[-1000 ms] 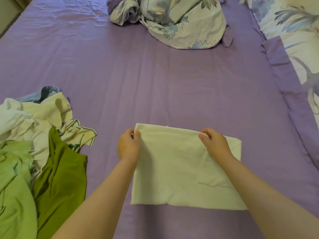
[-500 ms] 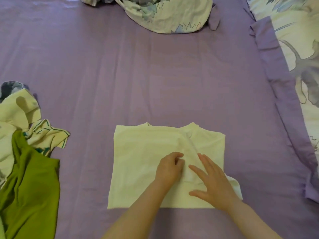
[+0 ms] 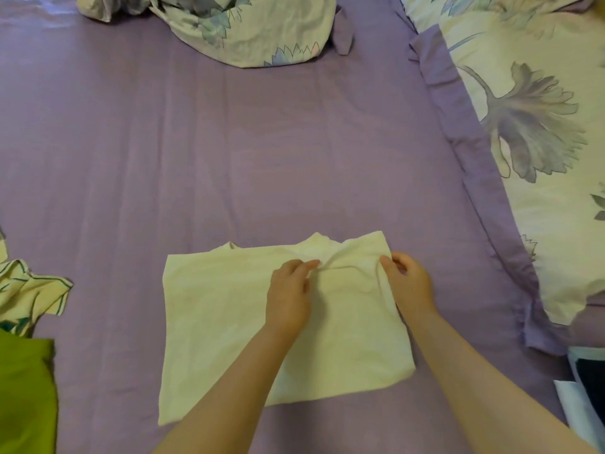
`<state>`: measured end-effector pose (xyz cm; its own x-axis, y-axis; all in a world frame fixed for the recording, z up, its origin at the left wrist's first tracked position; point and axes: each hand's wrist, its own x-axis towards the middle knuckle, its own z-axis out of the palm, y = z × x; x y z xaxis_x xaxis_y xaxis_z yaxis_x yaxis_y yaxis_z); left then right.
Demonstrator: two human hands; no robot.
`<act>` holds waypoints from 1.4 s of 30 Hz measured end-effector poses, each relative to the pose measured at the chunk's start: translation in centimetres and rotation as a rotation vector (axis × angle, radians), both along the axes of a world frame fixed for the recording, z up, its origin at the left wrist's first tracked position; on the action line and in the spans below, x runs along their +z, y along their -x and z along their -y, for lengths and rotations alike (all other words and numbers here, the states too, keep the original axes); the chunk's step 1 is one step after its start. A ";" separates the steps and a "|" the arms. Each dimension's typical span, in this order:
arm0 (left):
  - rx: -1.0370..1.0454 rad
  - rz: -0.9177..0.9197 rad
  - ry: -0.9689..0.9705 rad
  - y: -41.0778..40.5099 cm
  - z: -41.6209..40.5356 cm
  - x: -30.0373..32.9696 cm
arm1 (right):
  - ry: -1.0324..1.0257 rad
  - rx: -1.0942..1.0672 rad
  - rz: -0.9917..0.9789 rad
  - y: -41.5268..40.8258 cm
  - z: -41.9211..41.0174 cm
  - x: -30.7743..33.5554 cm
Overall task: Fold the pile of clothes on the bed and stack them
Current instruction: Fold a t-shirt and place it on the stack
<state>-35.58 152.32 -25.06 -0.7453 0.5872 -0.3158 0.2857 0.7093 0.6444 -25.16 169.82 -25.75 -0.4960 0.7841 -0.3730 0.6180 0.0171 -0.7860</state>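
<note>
A pale yellow shirt point(image 3: 216, 322) lies folded into a rough rectangle on the purple bed sheet point(image 3: 262, 158), its collar edge at the far side. My left hand point(image 3: 289, 294) rests on its upper middle and pinches a fold of cloth near the collar. My right hand point(image 3: 409, 285) grips the shirt's right edge with curled fingers, and the cloth between the two hands is bunched into creases. At the left edge lie part of the unfolded pile: a green garment point(image 3: 26, 394) and a cream garment with dark stripes point(image 3: 32, 290).
A crumpled floral duvet point(image 3: 248, 27) sits at the far end of the bed. A floral pillow with a purple border point(image 3: 540, 142) runs along the right. Some white and dark items point(image 3: 586, 398) lie at the lower right corner.
Both hands left the shirt's far corners, pressed on its middle, then shifted right; now the left pinches near the collar and the right grips the right edge. The view has shifted right.
</note>
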 end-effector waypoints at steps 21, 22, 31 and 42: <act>-0.455 -0.249 0.517 0.4 -6.1 -3.0 | 0.107 0.268 0.266 -2.8 3.0 -0.9; -0.411 -0.252 0.472 0.1 -5.9 -2.5 | 0.151 0.300 0.224 -2.8 3.1 -0.3; 0.437 0.666 -0.479 0.1 2.8 5.2 | 0.230 0.712 0.045 3.5 10.3 5.3; 0.694 0.691 -0.369 4.5 18.9 2.8 | 0.070 1.065 0.132 8.7 26.5 2.2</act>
